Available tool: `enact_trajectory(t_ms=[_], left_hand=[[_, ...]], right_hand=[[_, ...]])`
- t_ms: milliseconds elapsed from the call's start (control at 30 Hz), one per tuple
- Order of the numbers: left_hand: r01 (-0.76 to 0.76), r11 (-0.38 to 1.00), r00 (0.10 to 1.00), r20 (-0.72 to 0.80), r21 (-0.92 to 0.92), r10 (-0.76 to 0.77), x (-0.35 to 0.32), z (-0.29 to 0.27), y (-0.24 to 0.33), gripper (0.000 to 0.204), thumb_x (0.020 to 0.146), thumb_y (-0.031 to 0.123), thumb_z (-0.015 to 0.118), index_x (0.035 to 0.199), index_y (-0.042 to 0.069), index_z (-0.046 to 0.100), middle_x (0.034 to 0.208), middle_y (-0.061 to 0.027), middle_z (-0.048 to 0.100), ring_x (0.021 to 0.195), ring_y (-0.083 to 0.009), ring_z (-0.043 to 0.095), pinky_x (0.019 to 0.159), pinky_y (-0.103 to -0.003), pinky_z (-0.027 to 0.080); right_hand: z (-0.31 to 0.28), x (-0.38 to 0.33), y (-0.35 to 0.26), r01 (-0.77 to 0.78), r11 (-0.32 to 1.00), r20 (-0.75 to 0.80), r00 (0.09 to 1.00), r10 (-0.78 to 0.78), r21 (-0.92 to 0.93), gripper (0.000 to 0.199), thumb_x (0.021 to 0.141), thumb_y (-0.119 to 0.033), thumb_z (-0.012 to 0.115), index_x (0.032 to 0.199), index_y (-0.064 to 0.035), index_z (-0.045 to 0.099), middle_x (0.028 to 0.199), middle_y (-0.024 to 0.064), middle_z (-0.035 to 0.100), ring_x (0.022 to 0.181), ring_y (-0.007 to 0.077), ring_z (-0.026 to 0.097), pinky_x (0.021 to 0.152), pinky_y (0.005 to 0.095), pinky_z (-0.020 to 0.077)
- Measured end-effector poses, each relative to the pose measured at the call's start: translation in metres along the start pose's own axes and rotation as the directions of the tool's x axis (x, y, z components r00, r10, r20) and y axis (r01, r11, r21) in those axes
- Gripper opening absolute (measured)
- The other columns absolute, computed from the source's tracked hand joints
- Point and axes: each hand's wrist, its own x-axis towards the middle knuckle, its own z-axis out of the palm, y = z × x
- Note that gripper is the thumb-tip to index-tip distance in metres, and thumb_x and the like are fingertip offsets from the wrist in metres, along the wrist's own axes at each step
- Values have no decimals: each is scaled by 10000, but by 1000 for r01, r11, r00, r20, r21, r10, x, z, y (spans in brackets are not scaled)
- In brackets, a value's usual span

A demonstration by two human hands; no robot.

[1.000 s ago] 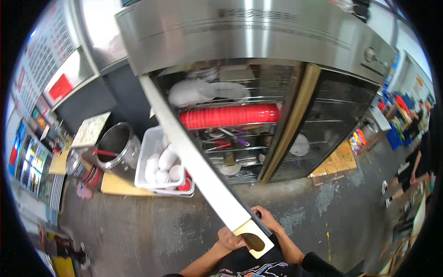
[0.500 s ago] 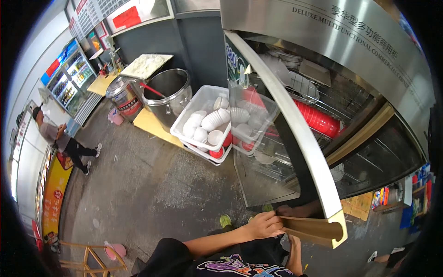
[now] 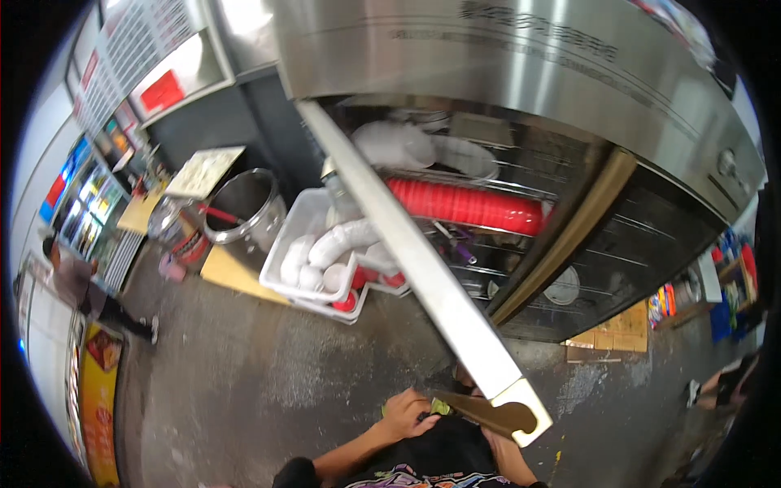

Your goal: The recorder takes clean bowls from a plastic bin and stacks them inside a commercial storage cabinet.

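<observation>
A steel dish cabinet (image 3: 521,73) stands before me, its metal-framed door (image 3: 423,268) swung out toward me. My left hand (image 3: 407,415) is beside the brown inner strip (image 3: 480,411) at the door's near end, thumb and bent fingers apart, holding nothing I can see. My right hand is hidden behind that strip; only the right forearm (image 3: 506,457) shows, so its grip cannot be told. Inside the cabinet a long row of stacked red bowls (image 3: 464,205) lies on a wire rack, below white dishes (image 3: 394,145).
Left of the door sits a white plastic tub (image 3: 281,272) of white bowls, with red ones beneath. Beyond are a steel pot (image 3: 244,211) and a tray of pale pieces (image 3: 203,172). At far left a person (image 3: 89,281) stands near a drinks fridge (image 3: 89,191).
My view has swung right and the door stands at a different angle, showing more of the red bowls. My left hand has come off the brown strip and moved left.
</observation>
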Motion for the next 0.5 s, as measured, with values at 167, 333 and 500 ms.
enact_trajectory(t_ms=[167, 333, 500], left_hand=[[663, 745, 601, 537, 80, -592, -22, 0, -7, 335, 1025, 327, 597, 1051, 5, 684, 993, -131, 684, 889, -275, 685, 806, -379, 544], [839, 541, 379, 770, -53, -513, -51, 14, -26, 451, 1072, 420, 457, 1279, 54, 621, 1285, -151, 611, 1154, -305, 585, 979, -414, 447], [927, 364, 244, 877, -86, -415, -86, 31, -53, 553, 1093, 484, 387, 1432, 81, 554, 1473, -163, 549, 1328, -319, 508, 1094, -432, 376]], right_hand=[[6, -35, 2, -347, 916, 115, 937, 329, 203, 159, 897, -138, 799, 976, -148, 661, 960, -32, 649, 894, 129, 617, 679, 318, 464], [3, -22, 17, -405, 902, 193, 907, 374, 152, 160, 912, -148, 791, 995, -116, 659, 974, -12, 656, 900, 139, 605, 793, 318, 461], [19, -27, 5, -351, 915, 258, 920, 296, 199, 98, 986, -37, 653, 1065, -78, 614, 939, 45, 678, 851, 127, 664, 756, 301, 567]])
